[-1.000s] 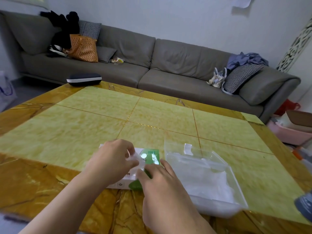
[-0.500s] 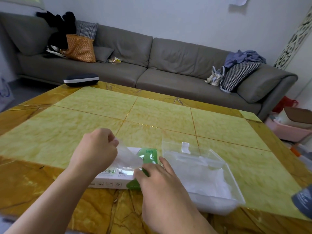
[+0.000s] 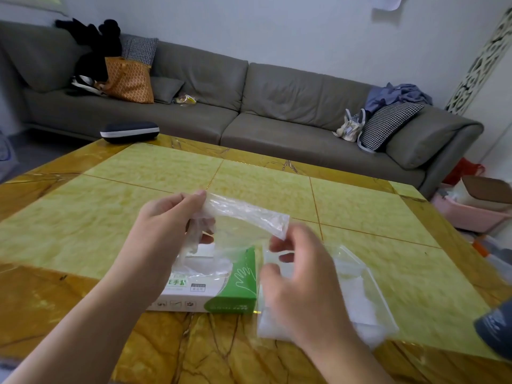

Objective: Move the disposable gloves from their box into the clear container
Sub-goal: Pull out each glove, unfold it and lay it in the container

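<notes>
Clear plastic glove (image 3: pixel 246 214) is held stretched above the table (image 3: pixel 110 217); one end is pinched by the left hand (image 3: pixel 169 225), the other by the fingertips of the right hand (image 3: pixel 299 275); the white-and-green glove box (image 3: pixel 210 284) lies near the table's near edge, touching the clear container (image 3: pixel 368 295) on its right; white gloves are seen inside the container.

Clear container (image 3: pixel 368 286) partly behind the blurred right hand (image 3: pixel 299 275); dark object (image 3: pixel 496 332) cropped at the right edge.
</notes>
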Available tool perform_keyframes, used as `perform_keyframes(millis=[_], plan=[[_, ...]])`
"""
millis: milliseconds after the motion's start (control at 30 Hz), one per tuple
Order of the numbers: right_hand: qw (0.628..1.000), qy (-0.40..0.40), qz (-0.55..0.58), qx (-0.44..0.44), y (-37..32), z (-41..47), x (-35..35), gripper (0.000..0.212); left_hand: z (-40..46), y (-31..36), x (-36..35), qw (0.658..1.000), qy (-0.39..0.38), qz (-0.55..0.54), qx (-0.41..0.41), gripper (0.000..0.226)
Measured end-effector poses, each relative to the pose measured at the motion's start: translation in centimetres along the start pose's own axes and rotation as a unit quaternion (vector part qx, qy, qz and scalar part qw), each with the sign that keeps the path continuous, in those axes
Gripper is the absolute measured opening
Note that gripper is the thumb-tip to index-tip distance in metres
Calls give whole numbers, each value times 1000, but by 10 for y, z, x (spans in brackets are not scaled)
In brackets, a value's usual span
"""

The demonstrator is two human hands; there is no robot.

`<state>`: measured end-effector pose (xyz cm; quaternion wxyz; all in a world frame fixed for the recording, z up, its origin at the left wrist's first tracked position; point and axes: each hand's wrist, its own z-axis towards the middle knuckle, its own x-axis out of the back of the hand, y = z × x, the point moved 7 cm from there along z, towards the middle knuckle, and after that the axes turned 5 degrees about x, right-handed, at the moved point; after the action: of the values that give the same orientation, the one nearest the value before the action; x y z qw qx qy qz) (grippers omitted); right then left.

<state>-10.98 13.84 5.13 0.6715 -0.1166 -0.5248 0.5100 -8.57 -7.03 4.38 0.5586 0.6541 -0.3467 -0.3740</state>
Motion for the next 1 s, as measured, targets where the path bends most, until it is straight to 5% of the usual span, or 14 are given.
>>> perform_keyframes(millis=[133,200,300,467,600,900,1000], plan=[[997,5,71,-14,8,10,22,79,-8,-4,-17,998,-31,59,2,46],[998,29,52,6,6,12,31,66,-12,-5,-27,994,-56,93,-3,51],[984,85,149,-49,14,12,45,10,-15,-9,-36,987,-95,129,9,65],[935,104,277,-196,38,6,42,25,-31,-12,-54,963,-218,151,44,64],[933,86,271,-220,52,7,46,24,-25,-13,-55,981,-150,115,30,22],[954,40,212,-207,74,10,69,28,-4,-28,-35,990,-59,-68,108,39],[957,35,207,-199,77,10,71,30,-6,-28,-43,984,-110,-76,121,45]])
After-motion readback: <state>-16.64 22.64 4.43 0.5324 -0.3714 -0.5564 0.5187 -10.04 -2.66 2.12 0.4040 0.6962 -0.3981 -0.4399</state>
